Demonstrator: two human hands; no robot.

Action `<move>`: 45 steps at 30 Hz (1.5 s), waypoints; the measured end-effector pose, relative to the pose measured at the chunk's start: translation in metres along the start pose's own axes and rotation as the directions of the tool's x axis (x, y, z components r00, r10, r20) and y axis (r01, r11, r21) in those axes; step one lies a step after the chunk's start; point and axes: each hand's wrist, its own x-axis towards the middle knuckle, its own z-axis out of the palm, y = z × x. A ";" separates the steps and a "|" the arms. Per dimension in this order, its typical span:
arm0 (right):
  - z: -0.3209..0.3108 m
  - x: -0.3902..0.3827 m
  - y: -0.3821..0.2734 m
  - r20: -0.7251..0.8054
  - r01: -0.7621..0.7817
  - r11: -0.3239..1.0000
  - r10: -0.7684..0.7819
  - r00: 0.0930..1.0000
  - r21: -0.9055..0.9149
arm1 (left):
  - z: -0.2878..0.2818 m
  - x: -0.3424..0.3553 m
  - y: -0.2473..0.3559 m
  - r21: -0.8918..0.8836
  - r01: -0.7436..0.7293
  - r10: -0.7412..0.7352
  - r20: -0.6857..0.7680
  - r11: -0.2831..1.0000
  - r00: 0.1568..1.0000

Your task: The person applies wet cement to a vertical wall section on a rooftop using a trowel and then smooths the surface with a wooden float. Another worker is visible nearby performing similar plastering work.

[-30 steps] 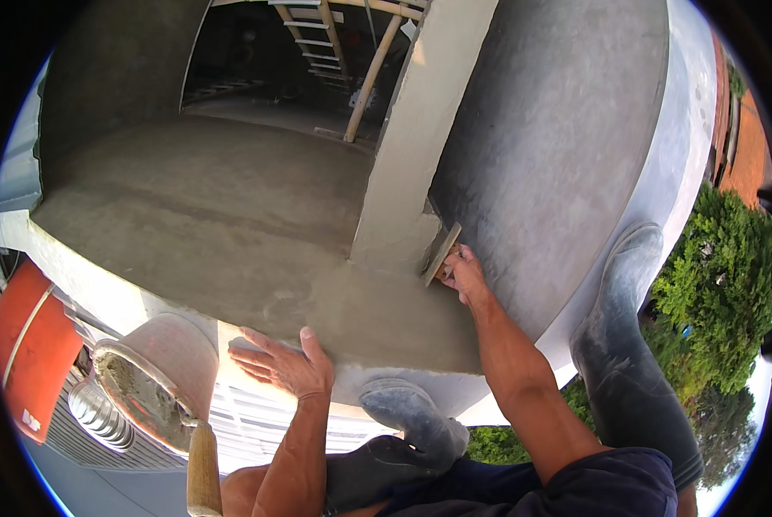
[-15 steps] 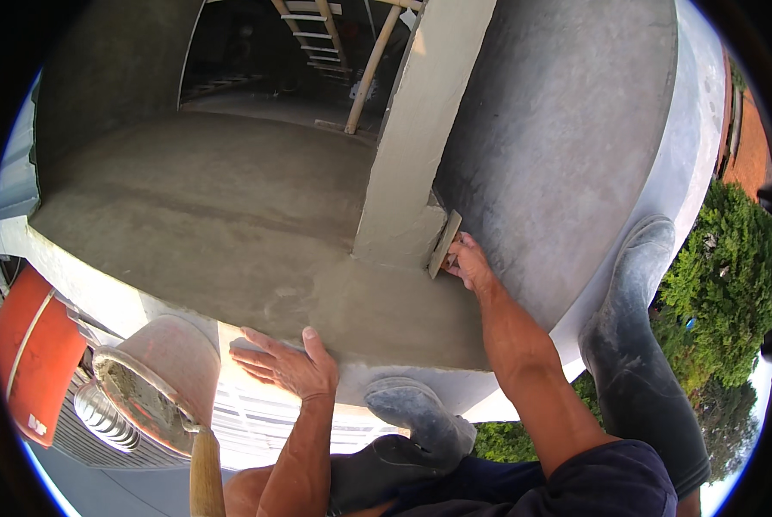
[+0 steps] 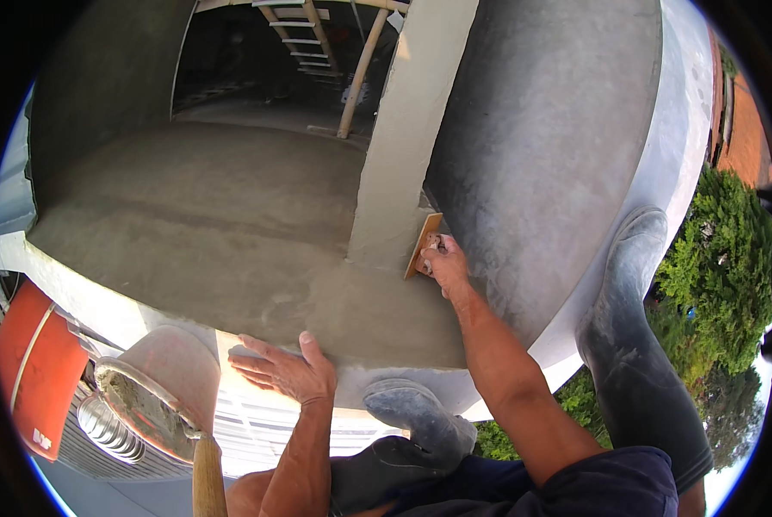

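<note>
Brown float (image 3: 423, 244) looks light but stiff; grab its back, where the right hand (image 3: 445, 264) is curled tight. It's against the pillar (image 3: 390, 202), left hand (image 3: 293, 369) splayed empty at the near edge of the ledge (image 3: 205, 233).

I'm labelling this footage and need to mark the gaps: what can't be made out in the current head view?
All in the head view:
- Float: the face toward the pillar is hidden by its own board; its grip is mostly covered by the right hand.
- Wooden handle: lower end cut off by the bottom edge.
- Interior: too dark to identify smaller objects.
</note>
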 end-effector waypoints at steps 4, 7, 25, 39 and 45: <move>0.030 -0.014 -0.017 -0.062 0.045 0.993 -0.052 0.997 -0.110 | 0.000 -0.001 0.001 -0.005 0.000 0.000 -0.024 1.000 1.000; 0.059 -0.031 -0.043 -0.098 0.088 0.946 -0.124 0.987 -0.312 | -0.001 0.000 0.000 -0.014 0.013 -0.013 0.009 1.000 1.000; -0.019 -0.011 -0.031 -0.103 -0.006 1.000 0.007 0.995 0.010 | 0.003 -0.001 -0.003 -0.021 0.019 -0.019 0.016 1.000 1.000; 0.016 -0.012 -0.015 -0.158 -0.049 0.987 0.025 0.987 -0.151 | 0.002 -0.002 -0.002 -0.019 0.007 -0.007 -0.003 1.000 1.000; 0.061 -0.018 -0.030 -0.183 -0.050 0.986 0.020 0.983 -0.160 | 0.001 -0.001 -0.002 -0.041 0.013 -0.012 0.016 0.999 1.000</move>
